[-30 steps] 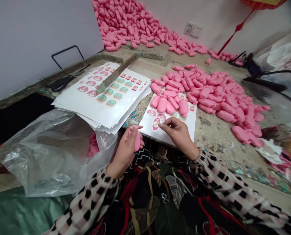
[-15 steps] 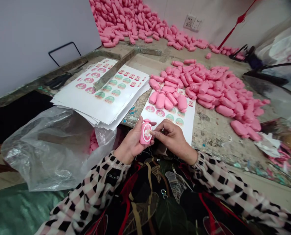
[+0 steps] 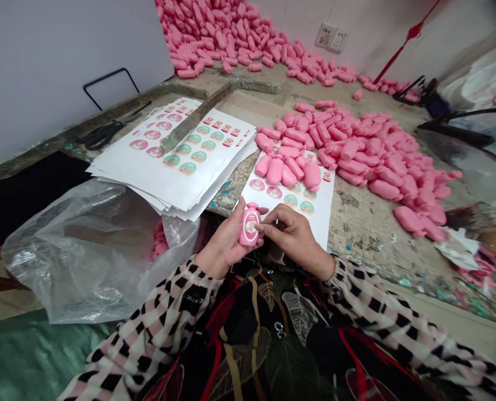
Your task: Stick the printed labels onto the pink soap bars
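The largest thing is the worn worktop (image 3: 352, 217). Along its far edge, against the wall, lies the far pile (image 3: 214, 33) of pink bottles, high towards the far left corner and thinner to the right. The nearer heap (image 3: 377, 150) of similar bottles spreads from the middle towards the right edge. In front of the near edge, at the left, is the transparent bag (image 3: 84, 256), with some pink pieces seen by its opening.

The stack of printed sheets (image 3: 147, 186) lies by the near edge, left of the middle, and the wooden bar (image 3: 201, 116) rests across it. To the right, the single sheet (image 3: 323, 209) reaches the near edge; several bottles of the heap lie upon its far part, and round pink and green stickers show below them.

The left hand (image 3: 225, 242) is just before the near edge, its fingers closed around the held bottle (image 3: 245, 238), which is tilted a little, with the neck upwards. The right hand (image 3: 295, 234) has thumb and forefinger brought narrowly together, and their tips touch the oval label (image 3: 251, 218) on the front of this bottle. The dark tool (image 3: 101, 135) lies left of the stack, near the left edge.
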The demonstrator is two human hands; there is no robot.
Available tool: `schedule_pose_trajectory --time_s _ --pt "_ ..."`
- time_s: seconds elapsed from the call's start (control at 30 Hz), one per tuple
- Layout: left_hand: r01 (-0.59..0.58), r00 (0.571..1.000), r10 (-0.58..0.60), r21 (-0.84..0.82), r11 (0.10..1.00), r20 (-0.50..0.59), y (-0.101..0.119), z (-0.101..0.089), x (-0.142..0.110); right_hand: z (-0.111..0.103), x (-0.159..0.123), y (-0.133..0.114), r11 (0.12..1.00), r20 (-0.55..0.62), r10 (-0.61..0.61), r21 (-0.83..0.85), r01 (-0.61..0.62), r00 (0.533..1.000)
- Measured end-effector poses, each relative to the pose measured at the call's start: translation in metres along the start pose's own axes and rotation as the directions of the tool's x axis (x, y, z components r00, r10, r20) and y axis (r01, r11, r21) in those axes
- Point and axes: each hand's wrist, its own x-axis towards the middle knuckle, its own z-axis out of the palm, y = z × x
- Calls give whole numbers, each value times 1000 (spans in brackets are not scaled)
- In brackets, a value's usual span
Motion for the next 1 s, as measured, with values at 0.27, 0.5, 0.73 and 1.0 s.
schedule_pose_trajectory --time_s 0.27,0.5,0.73,1.0 --pt "11 1000 -11 3 1000 3 0 -2 1 3 0 1 1000 2 -8 -9 8 1000" --pt "-31 999 33 54 998 -40 -1 3 -2 1 -4 -8 976 48 -22 -215 32 999" --pt "-50 998 56 128 990 -39 -1 0 -3 -7 -6 -24 743 109 -16 -664 85 994" --pt "-122 981 148 187 975 -129 -13 9 -2 12 -3 -6 932 -69 360 -27 -363 930"
